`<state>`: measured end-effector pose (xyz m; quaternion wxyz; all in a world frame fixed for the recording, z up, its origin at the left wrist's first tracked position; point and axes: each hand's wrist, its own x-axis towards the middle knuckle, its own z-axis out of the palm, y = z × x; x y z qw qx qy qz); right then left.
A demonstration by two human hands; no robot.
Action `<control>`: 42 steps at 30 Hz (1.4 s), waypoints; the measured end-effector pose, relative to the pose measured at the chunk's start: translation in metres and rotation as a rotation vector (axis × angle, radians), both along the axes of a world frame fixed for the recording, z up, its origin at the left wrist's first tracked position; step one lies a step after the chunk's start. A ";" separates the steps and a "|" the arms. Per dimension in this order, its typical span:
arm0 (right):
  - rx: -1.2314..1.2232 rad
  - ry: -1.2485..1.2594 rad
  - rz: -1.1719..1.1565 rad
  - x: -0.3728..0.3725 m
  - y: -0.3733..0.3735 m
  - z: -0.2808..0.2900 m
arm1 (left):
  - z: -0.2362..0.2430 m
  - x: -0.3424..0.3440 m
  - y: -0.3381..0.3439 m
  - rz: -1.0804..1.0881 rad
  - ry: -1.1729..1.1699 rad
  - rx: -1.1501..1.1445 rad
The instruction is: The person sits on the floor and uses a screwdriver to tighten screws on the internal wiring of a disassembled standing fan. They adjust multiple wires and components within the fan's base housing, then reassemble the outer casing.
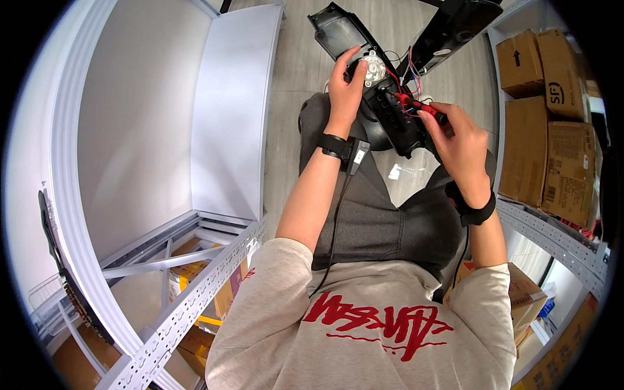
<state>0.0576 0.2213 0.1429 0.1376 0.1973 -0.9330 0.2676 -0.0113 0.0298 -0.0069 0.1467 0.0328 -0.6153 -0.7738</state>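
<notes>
A long black plastic housing (390,117) lies tilted across my lap, with a round silvery fitting (374,68) on it and red, blue and white wires (414,78) running toward a tall black part (448,32) at upper right. My left hand (344,84) grips the housing's left side beside the round fitting, thumb at its edge. My right hand (458,136) is closed on a red-and-black hand tool (429,112), whose front is among the wires over the housing; its exact type and tip are unclear.
White metal shelving with a pale panel (227,110) stands at left. A rack at right holds stacked cardboard boxes (523,149), with another box (523,292) lower down. Pale plank flooring (292,65) shows around my legs. Black cables run from both wrist straps (331,145).
</notes>
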 end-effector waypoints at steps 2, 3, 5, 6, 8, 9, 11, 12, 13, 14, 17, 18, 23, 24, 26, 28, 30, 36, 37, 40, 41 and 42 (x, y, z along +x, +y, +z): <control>0.035 0.011 -0.020 -0.003 0.002 0.000 | 0.000 0.000 -0.001 -0.002 -0.002 -0.003; 0.025 0.011 -0.039 -0.003 0.001 0.001 | 0.001 0.001 -0.001 -0.003 -0.004 -0.004; 0.005 0.009 -0.079 -0.004 -0.003 0.002 | 0.001 0.001 0.000 -0.002 -0.004 -0.003; 0.003 0.000 -0.067 -0.004 -0.003 0.003 | 0.001 0.001 0.000 -0.002 -0.004 -0.002; -0.003 -0.019 -0.042 -0.005 -0.004 0.005 | 0.002 0.001 0.000 0.005 -0.006 -0.017; -0.027 -0.071 -0.033 -0.004 -0.005 0.007 | 0.001 0.001 0.000 0.009 -0.007 -0.024; -0.076 -0.177 -0.015 -0.002 -0.005 0.010 | 0.000 0.000 0.001 0.022 0.008 -0.022; -0.075 -0.148 -0.013 -0.002 -0.006 0.010 | 0.000 0.000 0.001 0.029 0.015 -0.022; -0.074 -0.118 -0.012 -0.002 -0.007 0.009 | -0.001 0.000 0.000 0.026 0.002 -0.015; -0.071 -0.088 -0.010 -0.002 -0.007 0.009 | -0.001 0.000 0.000 0.024 -0.010 -0.007; 0.202 -0.037 -0.053 -0.002 -0.002 0.003 | -0.001 0.000 0.000 0.025 -0.013 -0.001; 0.251 -0.016 -0.059 -0.003 -0.002 0.003 | -0.001 0.000 0.000 0.026 -0.007 -0.003; 0.283 -0.009 -0.130 -0.009 -0.003 0.002 | 0.003 0.001 0.001 0.027 -0.003 -0.033; 0.202 -0.035 -0.114 -0.008 -0.005 0.004 | 0.002 0.001 0.001 0.029 -0.001 -0.036; 0.040 -0.088 -0.080 -0.006 -0.011 0.012 | 0.002 0.001 0.000 0.028 -0.004 -0.039; 0.001 -0.079 -0.051 -0.005 -0.012 0.013 | 0.001 0.001 -0.001 0.022 -0.017 -0.021; 0.074 -0.040 -0.038 -0.004 -0.011 0.012 | -0.001 0.001 -0.001 0.010 -0.039 0.024; 0.421 -0.035 -0.121 -0.009 0.000 0.002 | 0.000 0.001 0.000 0.040 0.000 -0.048; 0.369 -0.025 -0.117 -0.010 0.002 0.002 | 0.003 0.001 0.001 0.043 0.002 -0.056; 0.145 -0.060 -0.085 -0.009 -0.003 0.008 | 0.004 0.001 0.000 0.050 0.000 -0.062; 0.061 -0.083 -0.073 -0.008 -0.005 0.011 | 0.002 0.001 0.000 0.042 -0.005 -0.046; 0.085 -0.040 -0.059 -0.009 -0.005 0.010 | 0.001 0.001 0.000 0.034 -0.009 -0.031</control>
